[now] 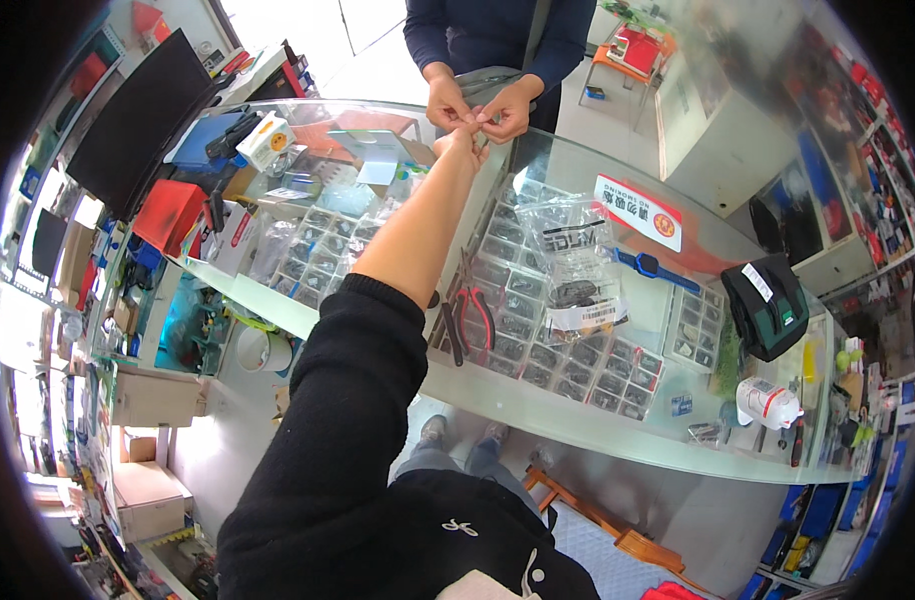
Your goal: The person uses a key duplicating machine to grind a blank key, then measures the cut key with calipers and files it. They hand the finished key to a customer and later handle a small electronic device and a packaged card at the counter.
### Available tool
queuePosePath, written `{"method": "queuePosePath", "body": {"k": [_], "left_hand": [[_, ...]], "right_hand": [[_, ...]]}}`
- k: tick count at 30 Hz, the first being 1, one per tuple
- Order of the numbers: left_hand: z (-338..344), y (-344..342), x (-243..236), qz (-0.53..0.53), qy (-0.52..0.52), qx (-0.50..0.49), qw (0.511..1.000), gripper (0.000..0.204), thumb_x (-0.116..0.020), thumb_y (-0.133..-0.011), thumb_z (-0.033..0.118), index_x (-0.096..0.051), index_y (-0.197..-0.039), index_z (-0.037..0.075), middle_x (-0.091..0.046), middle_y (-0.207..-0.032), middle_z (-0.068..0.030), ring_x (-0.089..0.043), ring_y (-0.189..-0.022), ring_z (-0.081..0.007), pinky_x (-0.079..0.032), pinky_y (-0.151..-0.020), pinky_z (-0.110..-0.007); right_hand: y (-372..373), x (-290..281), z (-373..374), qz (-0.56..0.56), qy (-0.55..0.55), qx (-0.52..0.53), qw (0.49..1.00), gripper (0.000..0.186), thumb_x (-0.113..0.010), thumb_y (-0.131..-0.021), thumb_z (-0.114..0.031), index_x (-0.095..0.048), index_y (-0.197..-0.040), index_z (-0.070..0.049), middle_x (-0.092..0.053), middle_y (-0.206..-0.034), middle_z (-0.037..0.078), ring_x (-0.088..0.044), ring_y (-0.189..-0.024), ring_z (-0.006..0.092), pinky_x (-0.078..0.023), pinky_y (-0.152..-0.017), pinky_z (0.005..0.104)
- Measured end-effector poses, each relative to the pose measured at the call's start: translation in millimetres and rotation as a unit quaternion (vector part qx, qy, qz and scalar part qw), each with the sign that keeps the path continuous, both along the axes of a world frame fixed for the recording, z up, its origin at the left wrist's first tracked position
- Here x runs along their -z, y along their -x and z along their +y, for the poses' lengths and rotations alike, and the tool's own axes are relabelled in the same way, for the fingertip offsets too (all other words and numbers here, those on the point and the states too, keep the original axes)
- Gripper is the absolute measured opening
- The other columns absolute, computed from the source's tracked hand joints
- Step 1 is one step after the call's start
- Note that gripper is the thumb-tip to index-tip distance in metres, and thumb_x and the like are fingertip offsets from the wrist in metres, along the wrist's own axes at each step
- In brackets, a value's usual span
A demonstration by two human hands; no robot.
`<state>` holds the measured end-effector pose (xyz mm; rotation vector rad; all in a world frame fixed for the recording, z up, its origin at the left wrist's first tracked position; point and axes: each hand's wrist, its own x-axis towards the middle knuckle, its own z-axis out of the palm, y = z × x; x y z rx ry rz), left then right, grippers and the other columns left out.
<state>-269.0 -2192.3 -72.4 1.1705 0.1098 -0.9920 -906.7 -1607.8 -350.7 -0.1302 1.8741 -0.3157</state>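
Observation:
My left arm, in a black sleeve, stretches far across the glass counter. At its end my left hand [461, 148] meets the hands of a person [498, 30] in dark clothing on the other side. Its fingers are closed together at that person's fingertips; whatever small thing may be between them is hidden. The person's one hand [446, 103] and other hand [506, 110] pinch close together there. My right hand is out of view. Below my forearm lie red-and-black-handled pliers [491, 320] and a slim dark tool [451, 333].
Beneath the glass sit compartment trays [508, 345] of small parts. On top lie a clear plastic bag [578, 260], a blue-strapped watch [658, 268], a red-and-white sign [640, 212], a black pouch [766, 305] and a white bottle [768, 403]. A red box [170, 215] and monitor [143, 120] stand left.

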Motion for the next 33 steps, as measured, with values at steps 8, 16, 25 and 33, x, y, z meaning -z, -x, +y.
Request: {"method": "queuePosePath", "body": {"k": [8, 16, 25, 33], "left_hand": [[69, 34, -2, 0.108, 0.155, 0.258, 0.947, 0.013, -0.056, -0.084, 0.015, -0.053, -0.075, 0.006, -0.05, -0.061, -0.0004, -0.046, -0.045, -0.0104, -0.046, -0.048, -0.029], [393, 95, -21, -0.717, -0.166, 0.395, 0.55, 0.021, -0.06, -0.08, 0.025, -0.061, -0.095, 0.009, -0.058, -0.087, -0.0068, -0.058, -0.081, -0.0245, -0.047, -0.067, -0.037], [587, 122, 12, -0.609, -0.239, 0.44, 0.615, 0.024, -0.062, -0.076, 0.027, -0.056, -0.09, 0.007, -0.055, -0.085, -0.0097, -0.056, -0.086, -0.0283, -0.045, -0.075, -0.039], [826, 93, 39, -0.549, -0.407, 0.307, 0.662, 0.029, -0.066, -0.071, 0.023, -0.057, -0.094, 0.007, -0.055, -0.089, -0.0126, -0.054, -0.09, -0.0309, -0.043, -0.079, -0.038]], "right_hand": [[23, 49, -8, -0.01, 0.003, -0.091, 0.996, 0.028, -0.052, -0.084, -0.027, -0.061, -0.096, -0.004, -0.064, -0.09, 0.01, -0.062, -0.078, 0.0193, -0.048, -0.057, 0.0339], [41, 76, -102, -0.006, 0.128, -0.503, 0.855, 0.026, -0.054, -0.082, -0.026, -0.061, -0.092, -0.003, -0.063, -0.083, 0.01, -0.06, -0.07, 0.0182, -0.046, -0.052, 0.0313], [-137, -19, -239, -0.085, 0.088, -0.52, 0.845, 0.021, -0.057, -0.083, -0.025, -0.059, -0.088, -0.005, -0.059, -0.072, 0.008, -0.057, -0.059, 0.0142, -0.044, -0.047, 0.0259], [-392, -105, -143, -0.129, 0.318, -0.8, 0.491, 0.02, -0.052, -0.087, -0.018, -0.059, -0.093, -0.001, -0.057, -0.076, 0.003, -0.051, -0.072, 0.0122, -0.043, -0.068, 0.027]]}}
